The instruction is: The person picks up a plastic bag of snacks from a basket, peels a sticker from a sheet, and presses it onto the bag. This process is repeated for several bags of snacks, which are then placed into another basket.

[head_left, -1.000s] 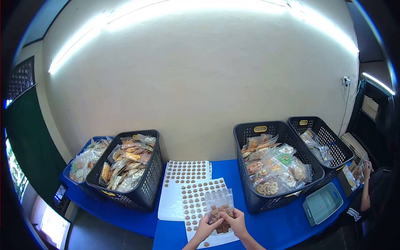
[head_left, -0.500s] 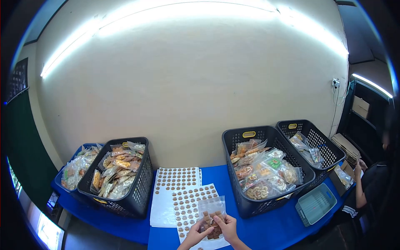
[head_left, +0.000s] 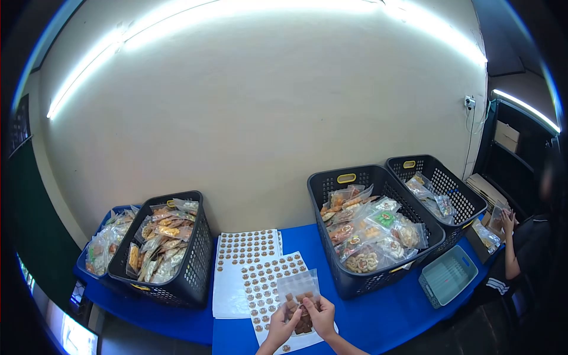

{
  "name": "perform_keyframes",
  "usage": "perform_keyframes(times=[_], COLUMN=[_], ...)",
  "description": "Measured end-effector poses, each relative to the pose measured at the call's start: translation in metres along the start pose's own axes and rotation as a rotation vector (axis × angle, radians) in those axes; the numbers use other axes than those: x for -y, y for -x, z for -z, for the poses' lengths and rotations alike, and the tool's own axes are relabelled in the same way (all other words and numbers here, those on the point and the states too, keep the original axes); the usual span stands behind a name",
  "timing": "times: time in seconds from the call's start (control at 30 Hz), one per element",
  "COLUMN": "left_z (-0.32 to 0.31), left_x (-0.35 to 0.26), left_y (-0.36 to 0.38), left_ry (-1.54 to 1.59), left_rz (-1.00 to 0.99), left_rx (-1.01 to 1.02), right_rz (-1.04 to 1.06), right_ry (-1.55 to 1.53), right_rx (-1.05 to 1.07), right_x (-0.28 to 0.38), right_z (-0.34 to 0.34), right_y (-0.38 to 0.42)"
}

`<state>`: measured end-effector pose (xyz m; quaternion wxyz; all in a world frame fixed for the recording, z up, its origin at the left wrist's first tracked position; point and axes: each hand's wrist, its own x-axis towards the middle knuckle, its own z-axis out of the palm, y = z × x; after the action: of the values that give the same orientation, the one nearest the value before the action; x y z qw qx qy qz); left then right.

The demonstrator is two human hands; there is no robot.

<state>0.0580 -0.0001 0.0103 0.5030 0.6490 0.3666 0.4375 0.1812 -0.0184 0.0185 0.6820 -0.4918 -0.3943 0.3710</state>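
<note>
Over the nearer sticker sheet (head_left: pixel 259 296), the clear bag (head_left: pixel 297 284) sits between both hands, its long axis running from the person toward the wall (head_left: pixel 260 148), top edge farthest out. The left hand (head_left: pixel 279 328) and right hand (head_left: pixel 322 319) grasp its lower part from either side, thumbs on the facing side (the right one slightly higher), so neither is nearer. Brown pieces (head_left: pixel 304 324) fill that lower part; the flat upper part stands clear of the fingers.

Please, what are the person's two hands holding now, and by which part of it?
A clear bag of brown pieces: the left hand and right hand hold its filled lower part from both sides, thumbs on the front.
</note>
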Motion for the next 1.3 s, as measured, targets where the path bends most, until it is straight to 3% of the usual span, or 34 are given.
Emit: perform_keyframes(times=[0.13,0.23,0.33,0.4,0.7,0.93,1.03,1.3], left_z=[0.0,0.001,-0.001,-0.002,-0.006,0.014,0.011,0.02], left_x=[0.0,0.009,0.01,0.014,0.002,0.025,0.01,0.009], left_y=[0.002,0.0,-0.004,-0.005,0.0,-0.001,-0.003,-0.006], left_ry=[0.071,0.179,0.18,0.144,0.173,0.175,0.055,0.152], left_rz=[0.06,0.125,0.126,0.059,0.132,0.237,0.117,0.117], left_rx=[0.029,-0.016,-0.079,-0.109,-0.211,-0.158,-0.195,-0.251], right_rz=[-0.076,-0.259,-0.101,-0.11,-0.057,-0.167,-0.144,-0.199], right_ry=[-0.029,-0.141,-0.147,-0.095,0.001,-0.14,-0.047,0.008], right_rx=[0.006,0.099,0.142,0.156,0.128,0.213,0.313,0.432], right_x=[-0.007,-0.008,0.002,0.001,-0.01,-0.007,-0.024,-0.026], right_z=[0.004,0.01,0.002,0.004,0.002,-0.001,0.002,0.003], right_y=[0.0,-0.004,-0.003,-0.004,0.001,-0.002,-0.003,-0.005])
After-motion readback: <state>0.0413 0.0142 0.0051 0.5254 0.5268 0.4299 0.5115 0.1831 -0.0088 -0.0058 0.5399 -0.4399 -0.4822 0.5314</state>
